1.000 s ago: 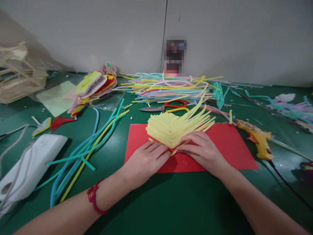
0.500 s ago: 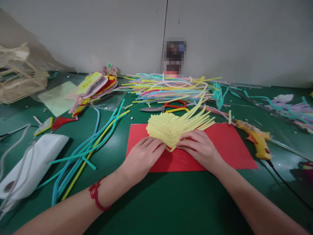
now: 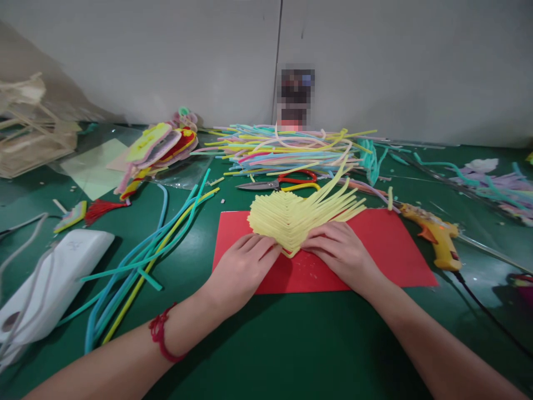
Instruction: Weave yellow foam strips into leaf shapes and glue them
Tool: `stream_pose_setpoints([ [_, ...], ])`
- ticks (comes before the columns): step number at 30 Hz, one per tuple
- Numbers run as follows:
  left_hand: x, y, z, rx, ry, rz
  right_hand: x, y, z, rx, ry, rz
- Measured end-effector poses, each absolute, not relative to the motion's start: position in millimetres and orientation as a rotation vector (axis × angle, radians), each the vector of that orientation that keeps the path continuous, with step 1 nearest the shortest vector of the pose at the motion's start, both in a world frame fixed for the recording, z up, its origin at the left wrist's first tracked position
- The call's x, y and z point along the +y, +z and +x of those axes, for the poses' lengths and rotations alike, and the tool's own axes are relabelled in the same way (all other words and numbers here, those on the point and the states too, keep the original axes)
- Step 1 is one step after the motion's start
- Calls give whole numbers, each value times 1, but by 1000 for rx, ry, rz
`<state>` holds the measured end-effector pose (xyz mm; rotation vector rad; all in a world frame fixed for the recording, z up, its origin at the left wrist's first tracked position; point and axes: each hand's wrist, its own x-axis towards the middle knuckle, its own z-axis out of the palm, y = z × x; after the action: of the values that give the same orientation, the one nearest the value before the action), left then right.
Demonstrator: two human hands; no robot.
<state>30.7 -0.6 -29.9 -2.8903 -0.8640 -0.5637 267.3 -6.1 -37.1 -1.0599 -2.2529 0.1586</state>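
Left hand (image 3: 245,269), right hand (image 3: 343,250): fingers bent at lower tip of yellow leaf (image 3: 287,219); cannot tell if pinching. Leaf: on red sheet (image 3: 393,250), passing its far edge. Sheet: spare margin toward glue gun (image 3: 445,244). Green table (image 3: 300,350): room between forearms. White box (image 3: 69,278): faint mark, unreadable.

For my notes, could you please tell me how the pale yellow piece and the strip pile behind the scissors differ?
The yellow piece is one pale colour; the strip pile mixes pink, blue and yellow. The yellow piece has neat V-shaped rows; the strip pile lies loose, running roughly sideways. Both are made of slender strips.
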Motion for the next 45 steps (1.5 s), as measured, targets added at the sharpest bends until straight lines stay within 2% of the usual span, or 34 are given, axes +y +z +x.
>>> stream_pose_setpoints([
  [17,-1,-30,33,-853,-643,-2898,-8,-34,268,-2262,129,-1091],
  [30,-5,-36,39,-774,-613,-2954,-19,-27,259,-2339,317,-1063],
  [45,-4,-21,36,-833,-631,-2854,-25,-25,252,-2259,230,-1075],
])
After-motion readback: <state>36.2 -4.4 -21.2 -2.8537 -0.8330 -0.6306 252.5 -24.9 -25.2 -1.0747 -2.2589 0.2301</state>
